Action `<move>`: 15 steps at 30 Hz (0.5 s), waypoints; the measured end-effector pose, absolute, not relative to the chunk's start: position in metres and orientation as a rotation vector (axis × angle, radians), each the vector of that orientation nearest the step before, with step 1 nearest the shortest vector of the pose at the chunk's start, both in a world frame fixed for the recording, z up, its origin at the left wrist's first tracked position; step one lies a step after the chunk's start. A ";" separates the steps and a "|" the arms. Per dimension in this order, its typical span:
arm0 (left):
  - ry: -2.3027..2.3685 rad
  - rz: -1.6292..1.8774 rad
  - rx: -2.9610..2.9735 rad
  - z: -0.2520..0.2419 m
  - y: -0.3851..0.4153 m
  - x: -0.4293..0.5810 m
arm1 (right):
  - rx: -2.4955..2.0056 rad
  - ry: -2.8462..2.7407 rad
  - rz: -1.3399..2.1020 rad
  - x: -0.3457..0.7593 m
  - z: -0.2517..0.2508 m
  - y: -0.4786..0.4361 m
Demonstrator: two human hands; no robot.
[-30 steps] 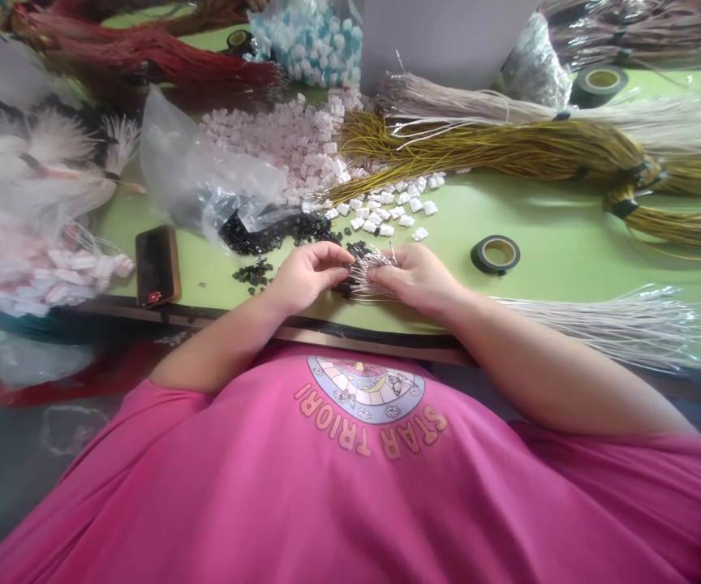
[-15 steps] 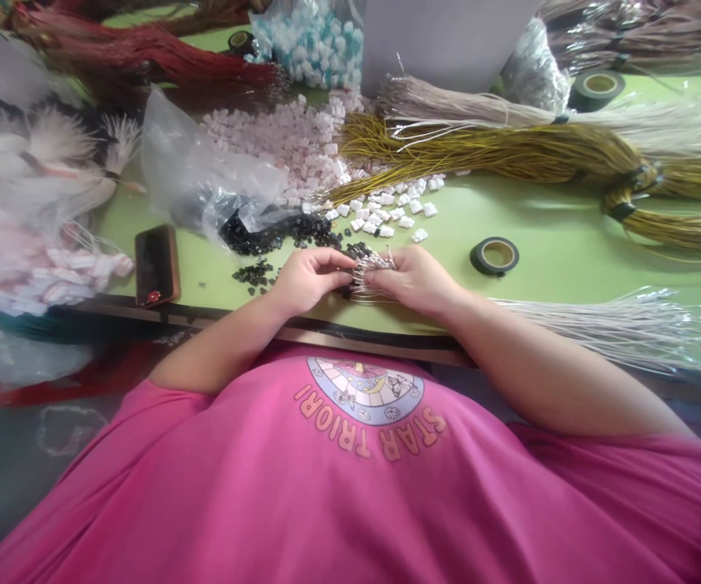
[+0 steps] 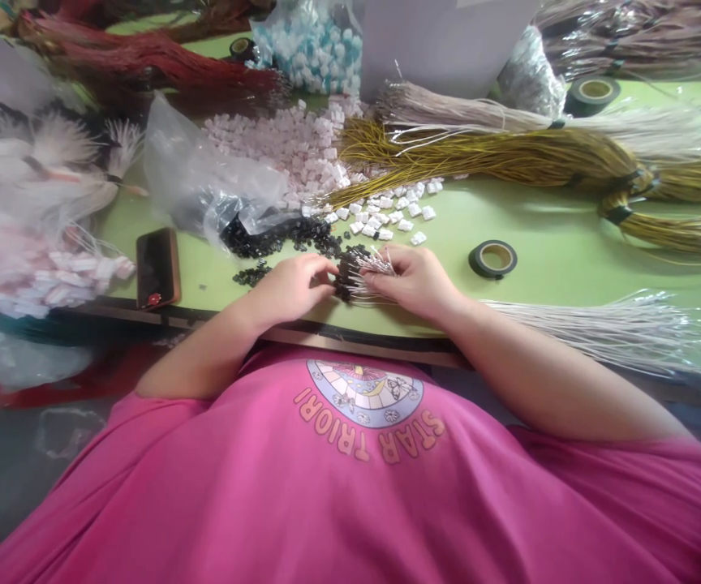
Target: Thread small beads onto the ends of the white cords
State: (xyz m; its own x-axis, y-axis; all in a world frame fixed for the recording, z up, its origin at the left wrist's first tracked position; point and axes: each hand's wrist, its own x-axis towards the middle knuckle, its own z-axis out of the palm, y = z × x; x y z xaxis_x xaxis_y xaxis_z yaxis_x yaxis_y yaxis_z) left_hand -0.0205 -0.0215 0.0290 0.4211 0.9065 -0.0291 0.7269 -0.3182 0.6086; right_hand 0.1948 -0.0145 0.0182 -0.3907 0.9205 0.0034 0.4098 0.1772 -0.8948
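My right hand (image 3: 417, 280) is closed round a bundle of thin white wires (image 3: 599, 324), near the table's front edge. Their short metal-tipped ends fan out past my thumb to the left, while the long tails trail right across the table. Small black connectors (image 3: 346, 276) are clustered at the left of those ends; whether each is fitted on a wire is too small to see. Just left of that cluster is my left hand (image 3: 294, 288), its thumb and forefinger curved with a gap between them. I see nothing in its fingers.
Loose black pieces (image 3: 253, 273) and white connectors (image 3: 387, 212) lie behind my hands. A phone (image 3: 157, 268) rests at left, with a clear plastic bag (image 3: 186, 162) behind it. A tape roll (image 3: 493, 276) is on the right, before yellow-brown wire bundles (image 3: 526, 154).
My left hand has drawn back left from the wire ends, its thumb and forefinger now apart. More of the black connectors shows. My right hand keeps its grip on the bundle.
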 end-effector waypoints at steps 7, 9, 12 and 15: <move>1.921 0.313 2.150 0.019 0.017 -0.055 | -1.342 -1.869 1.245 0.195 0.023 -0.015; 1.909 0.302 2.146 0.010 0.024 -0.056 | -1.344 -1.869 1.249 0.195 0.024 -0.015; 1.846 0.344 2.187 0.002 0.030 -0.056 | -1.335 -1.881 1.250 0.194 0.025 -0.015; 1.818 0.352 2.187 0.004 0.027 -0.055 | -1.310 -1.869 1.292 0.193 0.027 -0.015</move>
State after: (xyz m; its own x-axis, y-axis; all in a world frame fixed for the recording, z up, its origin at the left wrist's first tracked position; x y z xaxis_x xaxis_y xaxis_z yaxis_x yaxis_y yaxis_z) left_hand -0.0551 0.0274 0.0042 0.1810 0.9834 0.0114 0.9164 -0.1728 0.3610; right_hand 0.1933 -0.0151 0.0268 -0.4022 0.9094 -0.1061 0.4208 0.0807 -0.9035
